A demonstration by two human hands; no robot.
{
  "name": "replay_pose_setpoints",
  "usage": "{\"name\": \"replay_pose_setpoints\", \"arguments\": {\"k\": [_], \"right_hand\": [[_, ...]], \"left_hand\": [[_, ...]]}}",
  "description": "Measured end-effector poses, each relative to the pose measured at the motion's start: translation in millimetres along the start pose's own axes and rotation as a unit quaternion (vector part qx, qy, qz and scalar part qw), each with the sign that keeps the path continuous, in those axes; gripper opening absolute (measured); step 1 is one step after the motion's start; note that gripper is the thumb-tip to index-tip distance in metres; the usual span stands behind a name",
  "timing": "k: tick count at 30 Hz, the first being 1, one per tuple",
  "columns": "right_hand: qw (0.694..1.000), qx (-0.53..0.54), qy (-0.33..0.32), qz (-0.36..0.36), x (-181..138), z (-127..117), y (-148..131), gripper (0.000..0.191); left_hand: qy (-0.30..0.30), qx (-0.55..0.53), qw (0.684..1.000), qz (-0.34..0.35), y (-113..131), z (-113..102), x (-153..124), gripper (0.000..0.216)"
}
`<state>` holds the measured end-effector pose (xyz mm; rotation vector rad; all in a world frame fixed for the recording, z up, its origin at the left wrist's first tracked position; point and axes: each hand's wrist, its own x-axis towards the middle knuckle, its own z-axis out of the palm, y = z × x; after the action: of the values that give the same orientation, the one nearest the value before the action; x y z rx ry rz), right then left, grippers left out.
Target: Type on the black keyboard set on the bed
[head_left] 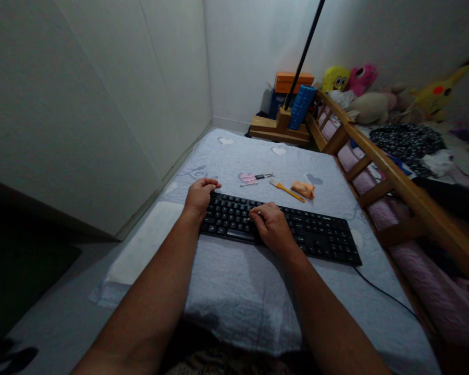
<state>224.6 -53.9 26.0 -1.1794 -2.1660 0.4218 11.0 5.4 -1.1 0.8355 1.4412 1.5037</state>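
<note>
A black keyboard (234, 216) lies slightly slanted across the bed cover. My left hand (199, 200) is closed on its far left corner, with the fingers curled over the edge. Over the middle keys, my right hand (271, 224) pinches a small pale-tipped stick that looks like a cotton swab (259, 212); most of it is hidden by the fingers. Beyond the keyboard lie another thin swab-like stick (249, 184), a small dark-handled metal tool (260, 176), a yellow-handled brush (289, 191) and a crumpled orange cloth (303, 189).
The keyboard's cable (385, 291) runs off to the right. A wooden bed rail (402, 192) borders the right side, with plush toys (369, 107) and clothes behind it. A pale cabinet (140, 104) stands at left. At the back, a black pole (305, 52) rises from a wooden base (283, 125).
</note>
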Motion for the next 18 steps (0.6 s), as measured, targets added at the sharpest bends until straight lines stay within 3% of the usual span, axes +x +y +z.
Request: {"name": "replay_pose_setpoints", "arguments": {"k": [18], "right_hand": [[1.0,0.007,-0.007,0.003,0.0,-2.2,-3.6,0.015]], "left_hand": [[0.0,-0.001,1.0,0.001,-1.3,-0.3,1.3,0.013]]}}
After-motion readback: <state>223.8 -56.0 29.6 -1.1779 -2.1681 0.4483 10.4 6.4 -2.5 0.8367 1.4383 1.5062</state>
